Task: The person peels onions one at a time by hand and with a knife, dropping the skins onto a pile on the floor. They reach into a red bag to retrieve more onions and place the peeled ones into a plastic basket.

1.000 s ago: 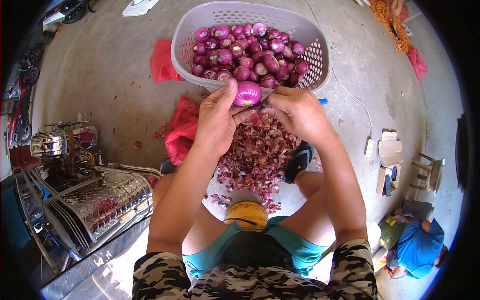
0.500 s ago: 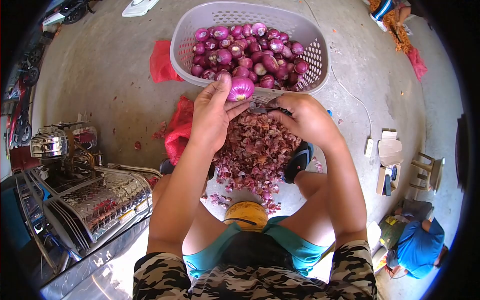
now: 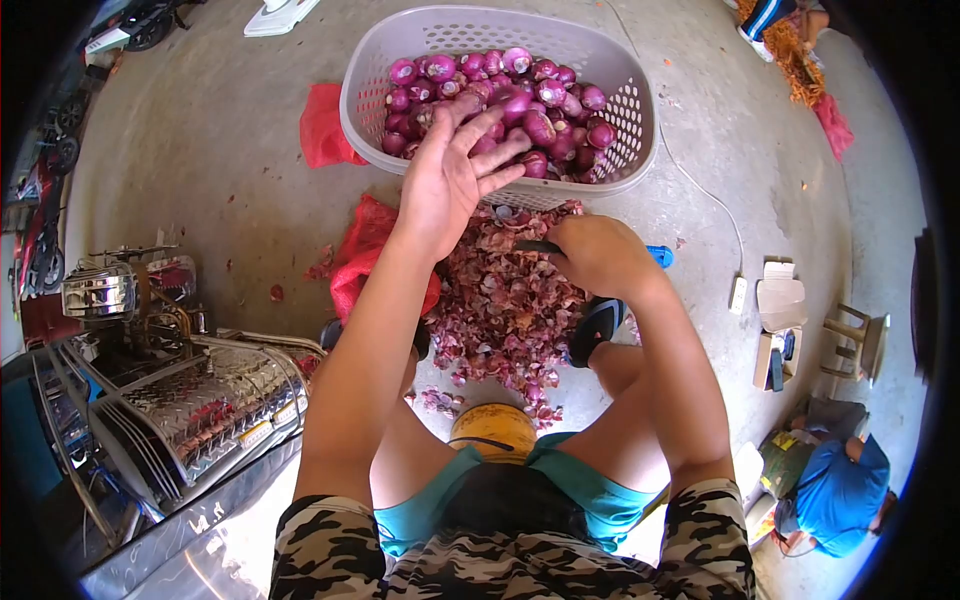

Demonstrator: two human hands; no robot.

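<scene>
In the head view you have one grey basket [image 3: 590,62] at the top centre, holding dozens of purple onions [image 3: 538,127], too overlapped to count exactly. There is one heap of onion skins [image 3: 510,300] mid-frame, two pieces of red netting [image 3: 328,125] left of centre, and one yellow container [image 3: 493,430] at the lower centre. One larger-looking onion [image 3: 512,103] lies just beyond the fingertips of your left hand [image 3: 450,180]; whether it rests on the others you cannot tell from here. Your left fingers are spread and released, palm turned up, over the basket's near side, the forearm reaching up the frame. Your right hand [image 3: 605,255] is curled around one dark tool [image 3: 537,246], its visible end pointing left over the skins, your elbow bent outward.
</scene>
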